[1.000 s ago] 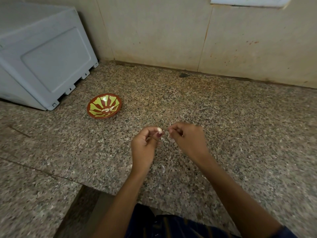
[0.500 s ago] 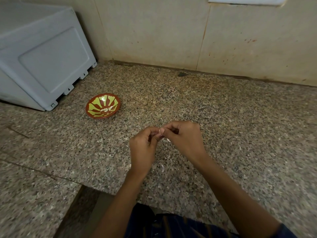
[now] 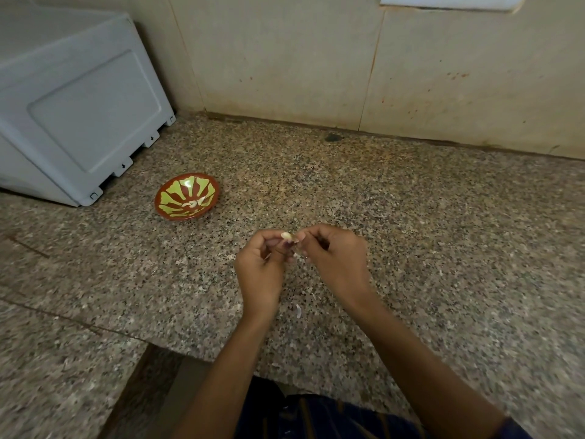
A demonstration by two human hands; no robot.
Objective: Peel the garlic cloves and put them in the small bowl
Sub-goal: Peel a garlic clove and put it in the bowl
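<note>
Between hands point(image 3: 292, 248), half-hidden garlic clove point(image 3: 286, 236)

A speckled brown-and-grey granite table point(image 3: 411, 217) runs back to a beige tiled wall point(image 3: 285, 58) with small reddish stains. A large pale grey plastic appliance point(image 3: 79, 106) stands at the far left corner. A small dark spot point(image 3: 333, 137) lies near the wall's base. A dark striped cloth point(image 3: 316, 416) shows at the bottom edge.
</note>
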